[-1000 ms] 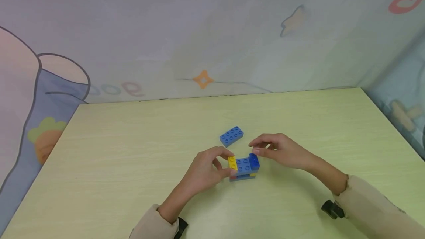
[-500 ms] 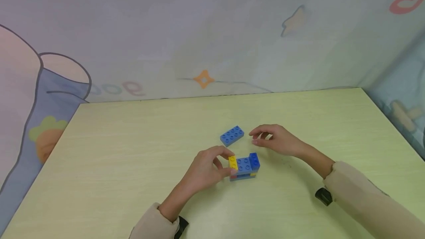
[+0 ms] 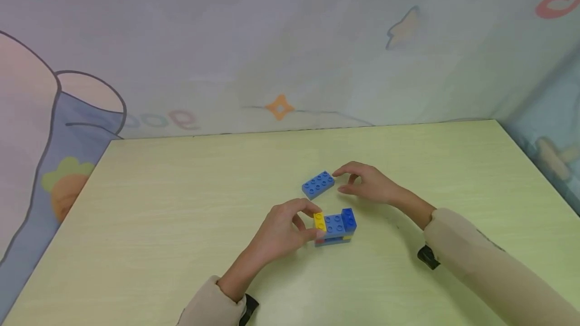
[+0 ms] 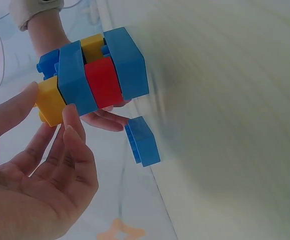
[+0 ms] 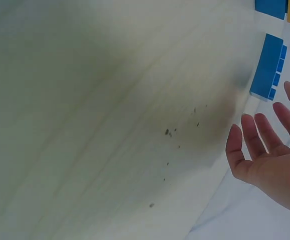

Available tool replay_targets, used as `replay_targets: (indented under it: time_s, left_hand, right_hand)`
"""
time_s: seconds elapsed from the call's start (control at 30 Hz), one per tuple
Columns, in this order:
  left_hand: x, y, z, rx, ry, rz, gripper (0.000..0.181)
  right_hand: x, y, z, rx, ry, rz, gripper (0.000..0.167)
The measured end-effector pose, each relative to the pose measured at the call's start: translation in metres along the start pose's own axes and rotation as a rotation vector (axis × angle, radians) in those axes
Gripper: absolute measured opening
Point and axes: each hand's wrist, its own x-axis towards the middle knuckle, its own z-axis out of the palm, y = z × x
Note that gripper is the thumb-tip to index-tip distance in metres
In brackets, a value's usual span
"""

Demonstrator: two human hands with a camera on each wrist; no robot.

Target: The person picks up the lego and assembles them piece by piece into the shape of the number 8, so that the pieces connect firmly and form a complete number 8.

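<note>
My left hand [image 3: 283,228] pinches the yellow brick [image 3: 319,219] at the left end of a small stack of toy building bricks, between thumb and fingers. A darker blue brick [image 3: 349,219] sits on the stack's right end. Between them shows a studded blue brick [image 3: 335,226]. In the left wrist view, a red brick [image 4: 103,82] and another yellow brick [image 4: 92,47] lie between that layer and the bottom blue brick [image 4: 128,62]. Beyond the stack lies a loose blue brick [image 3: 318,184], studs up. Just right of it is my right hand [image 3: 368,183], fingers loosely bent, holding nothing.
The pale wooden tabletop [image 3: 181,205] spreads around the bricks. A printed cloth backdrop [image 3: 204,54] stands along the far edge. Small dark specks [image 5: 168,132] mark the table near the right hand.
My right hand has left the darker blue brick's end of the stack and moved away from me and left, up beside the loose blue brick. My left hand keeps its pinch.
</note>
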Motion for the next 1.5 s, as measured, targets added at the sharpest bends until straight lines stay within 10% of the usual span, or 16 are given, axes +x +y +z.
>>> replay_targets:
  time_s: [0.7, 1.5]
  left_hand:
    - [0.001, -0.001, 0.001, -0.007, -0.001, 0.015, 0.032]
    - [0.0, 0.001, 0.004, -0.017, -0.008, -0.036, 0.03]
  right_hand:
    - [0.021, -0.003, 0.012, -0.01, 0.007, -0.005, 0.038]
    - [0.002, -0.001, 0.009, -0.037, 0.036, 0.039, 0.028]
